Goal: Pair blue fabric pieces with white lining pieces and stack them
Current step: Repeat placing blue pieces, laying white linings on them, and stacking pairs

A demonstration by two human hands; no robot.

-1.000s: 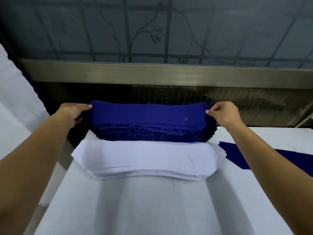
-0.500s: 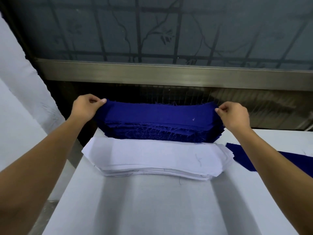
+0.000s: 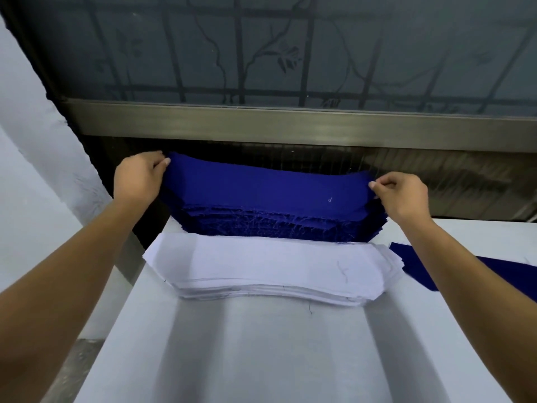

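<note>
Our left hand (image 3: 136,177) and right hand (image 3: 402,196) pinch the ends of the top blue piece (image 3: 261,189), now raised higher off the blue stack (image 3: 261,226) between them, so it can go onto the white lining stack (image 3: 270,266).

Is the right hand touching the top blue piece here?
Touching. The head view shows the right hand pinching the top blue piece at its right end.
</note>
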